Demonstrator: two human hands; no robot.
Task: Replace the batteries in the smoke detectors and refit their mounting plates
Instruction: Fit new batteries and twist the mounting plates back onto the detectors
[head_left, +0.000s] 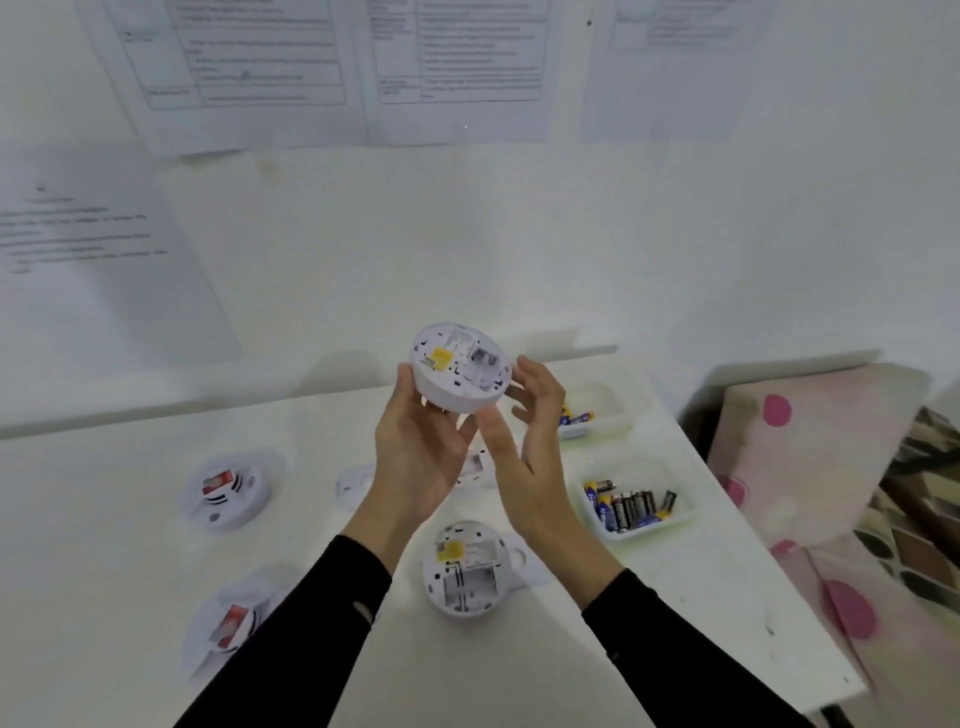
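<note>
Head view: the left grip (415, 452) is wrapped round a smoke detector (460, 366), thumb on its left rim and fingers underneath, holding it up above the counter (130, 519) with its back turned to the camera. The right grip (524, 441) holds nothing. Its fingers are relaxed just beside the detector's right edge and its thumb is at the lower rim, though I cannot tell whether the thumb really touches. The held unit has no mounting plate on it, and its battery bay lies bare. Something dark sits in the bay, but blur hides whether that is cells or empty contacts. I would put the job somewhere in the middle. A second detector (470, 569) lies back-up on the counter between the forearms, its bay looking empty, with a loose plate (519, 560) just beside it. Another mounting plate (353, 486) shows partly behind the left wrist. A far-left detector (226, 488) and a near-left detector (234, 618) lie apparently face-up with red labels; whether they are finished or waiting I cannot say. Batteries lie in a near tray (636, 470) at the right, and a far tray (605, 405) beyond it holds a few. Nothing blocks the reach to either tray, though the open unit under the forearms could be knocked. A pink-spotted cover (810, 457) lies off the counter's right edge, and printed sheets (249, 57) hang on the wall.
</note>
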